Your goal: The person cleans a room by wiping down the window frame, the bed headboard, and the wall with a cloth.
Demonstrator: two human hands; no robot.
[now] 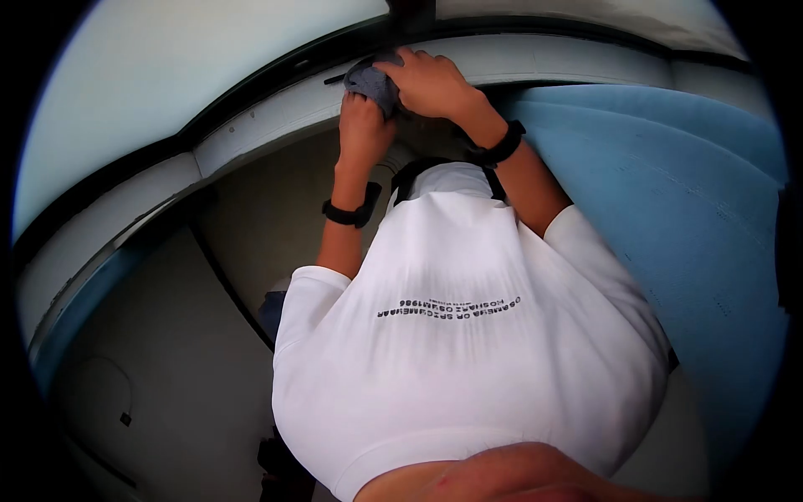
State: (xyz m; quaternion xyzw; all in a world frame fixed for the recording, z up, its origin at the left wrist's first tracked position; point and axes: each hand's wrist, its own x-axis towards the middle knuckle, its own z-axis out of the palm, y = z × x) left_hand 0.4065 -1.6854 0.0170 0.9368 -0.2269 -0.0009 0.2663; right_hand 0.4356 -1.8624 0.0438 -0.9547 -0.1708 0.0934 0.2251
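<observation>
A grey cloth [365, 79] is bunched up between my two hands, over the white ledge below the window frame. My left hand [365, 125] grips its lower edge, with the fingertips partly buried in the fabric. From the right, my right hand [431, 82] closes over the cloth's other side, its fingers bent and partly hidden. A short dark strip [335, 79] sticks out just left of the cloth; what it belongs to I cannot make out. Each wrist wears a black band.
A pale window pane [201, 67] with a dark frame runs above the white ledge [284, 113]. To the right spreads a large light-blue surface [652, 176]. Grey floor [159, 335] shows at lower left, with a thin cord on it. My white shirt [468, 351] fills the middle.
</observation>
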